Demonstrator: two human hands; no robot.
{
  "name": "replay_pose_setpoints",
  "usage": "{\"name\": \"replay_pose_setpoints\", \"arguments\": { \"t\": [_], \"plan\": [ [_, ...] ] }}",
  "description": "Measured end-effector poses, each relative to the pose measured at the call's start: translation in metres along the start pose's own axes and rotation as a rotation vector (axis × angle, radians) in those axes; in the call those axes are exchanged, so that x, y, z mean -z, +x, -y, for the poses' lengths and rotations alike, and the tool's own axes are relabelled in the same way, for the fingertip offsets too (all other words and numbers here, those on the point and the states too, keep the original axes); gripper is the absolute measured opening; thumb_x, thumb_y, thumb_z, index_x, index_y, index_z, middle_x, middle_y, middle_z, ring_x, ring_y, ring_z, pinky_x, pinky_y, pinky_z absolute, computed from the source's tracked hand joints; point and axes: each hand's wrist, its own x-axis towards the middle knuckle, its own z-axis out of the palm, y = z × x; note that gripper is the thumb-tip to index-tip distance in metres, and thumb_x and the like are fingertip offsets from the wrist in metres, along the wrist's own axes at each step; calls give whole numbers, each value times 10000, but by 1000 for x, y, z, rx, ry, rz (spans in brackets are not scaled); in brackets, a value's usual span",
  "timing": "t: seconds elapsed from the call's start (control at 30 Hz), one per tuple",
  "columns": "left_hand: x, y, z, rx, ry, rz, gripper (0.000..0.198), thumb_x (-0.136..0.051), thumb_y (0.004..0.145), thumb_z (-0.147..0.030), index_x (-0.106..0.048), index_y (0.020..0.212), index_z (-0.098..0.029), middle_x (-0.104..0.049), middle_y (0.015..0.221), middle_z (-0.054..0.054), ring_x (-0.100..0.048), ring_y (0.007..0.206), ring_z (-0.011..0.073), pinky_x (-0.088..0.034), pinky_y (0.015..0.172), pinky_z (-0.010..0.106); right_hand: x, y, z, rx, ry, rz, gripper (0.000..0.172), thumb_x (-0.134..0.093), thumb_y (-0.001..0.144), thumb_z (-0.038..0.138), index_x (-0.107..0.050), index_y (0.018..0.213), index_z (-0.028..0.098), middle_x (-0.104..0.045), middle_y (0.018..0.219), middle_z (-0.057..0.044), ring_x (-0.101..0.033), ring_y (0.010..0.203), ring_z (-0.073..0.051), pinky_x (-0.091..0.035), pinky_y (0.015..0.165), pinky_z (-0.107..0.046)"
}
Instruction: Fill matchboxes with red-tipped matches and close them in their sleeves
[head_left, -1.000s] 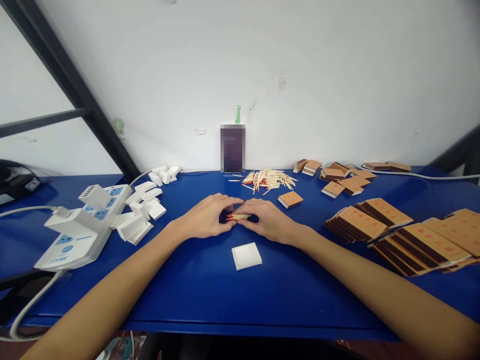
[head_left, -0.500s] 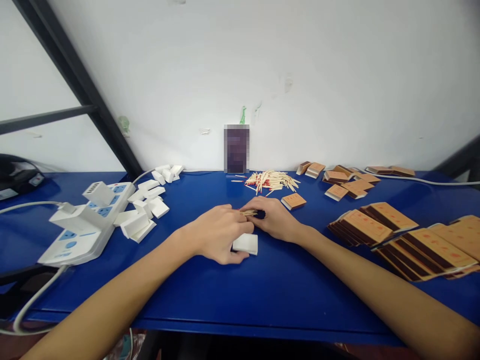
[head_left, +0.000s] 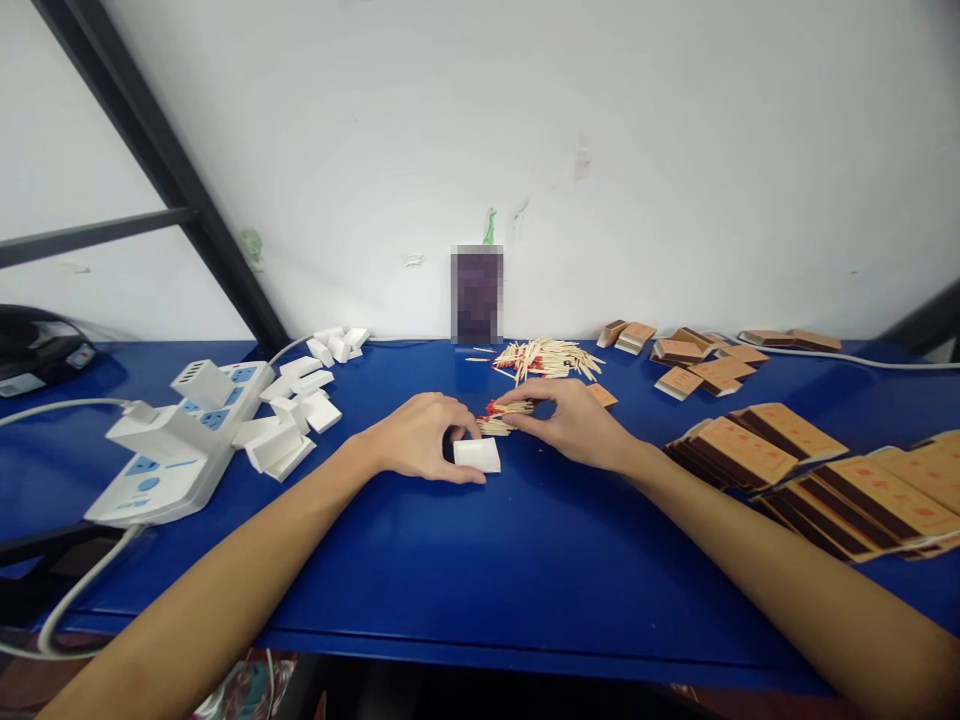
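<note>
My left hand curls around a small white matchbox tray on the blue table, thumb along its near edge and fingers at its far side. Just beyond the tray lies a small bunch of red-tipped matches. My right hand pinches more matches between thumb and fingers, above and right of that bunch. Behind the hands spreads a big loose heap of matches. An orange matchbox sleeve shows partly behind my right hand.
White trays lie scattered on the left beside a white power strip with plugged-in adapters. Several brown-and-orange matchbox sleeves lie at the back right, with stacked ones nearer. A blurred dark panel stands against the wall.
My hands have drawn apart, the right one moving rightward with matches in its fingers. The bunch beyond the white tray now shows, and the tray has shifted slightly left and away.
</note>
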Motion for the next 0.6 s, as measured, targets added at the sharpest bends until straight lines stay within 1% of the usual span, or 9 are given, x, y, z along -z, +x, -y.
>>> {"name": "replay_pose_setpoints", "arguments": {
  "t": [0.1, 0.17, 0.3, 0.43, 0.5, 0.6],
  "plan": [
    [-3, 0, 3, -3, -79, -29, 441, -766, 672, -572, -721, 887, -190, -672, 769, 8, -573, 652, 133, -389, 618, 256, 9, -1, 11, -26, 39, 88, 196, -641, 867, 355, -755, 982, 244, -767, 965, -20, -697, 874, -185, -531, 768, -313],
    [-5, 1, 3, -8, -94, -49, 449, -773, 661, -569, -720, 877, -179, -661, 746, 7, -546, 609, 121, -375, 586, 250, 11, -3, 18, -33, 54, 157, 200, -651, 863, 370, -760, 980, 249, -768, 950, -15, -695, 847, -178, -522, 728, -294],
    [-10, 3, 2, -50, -95, -68, 402, -769, 681, -527, -685, 821, -160, -615, 695, -4, -527, 601, 117, -368, 581, 248, 4, -7, 28, 22, 2, 258, 176, -638, 880, 311, -760, 991, 250, -762, 939, -13, -679, 789, -162, -501, 697, -279],
    [-13, 5, -2, -63, -76, -72, 378, -745, 701, -515, -610, 735, -163, -565, 673, -15, -513, 604, 118, -371, 588, 255, -9, -10, 31, 116, -137, 283, 163, -624, 897, 245, -753, 996, 255, -752, 937, -27, -665, 850, -186, -495, 756, -307],
    [-15, 5, -4, -49, -70, -55, 361, -724, 718, -505, -598, 743, -168, -560, 695, -14, -518, 617, 121, -383, 603, 260, -12, -10, 31, 123, -181, 279, 160, -630, 897, 241, -751, 1000, 259, -748, 932, -32, -652, 884, -200, -494, 760, -314],
    [-16, 4, -5, -44, -78, -48, 338, -709, 737, -492, -605, 780, -173, -579, 724, -9, -544, 650, 132, -405, 642, 269, -12, -10, 33, 143, -211, 268, 157, -639, 893, 225, -746, 1004, 255, -740, 916, -36, -640, 872, -201, -492, 756, -316]
  ]
}}
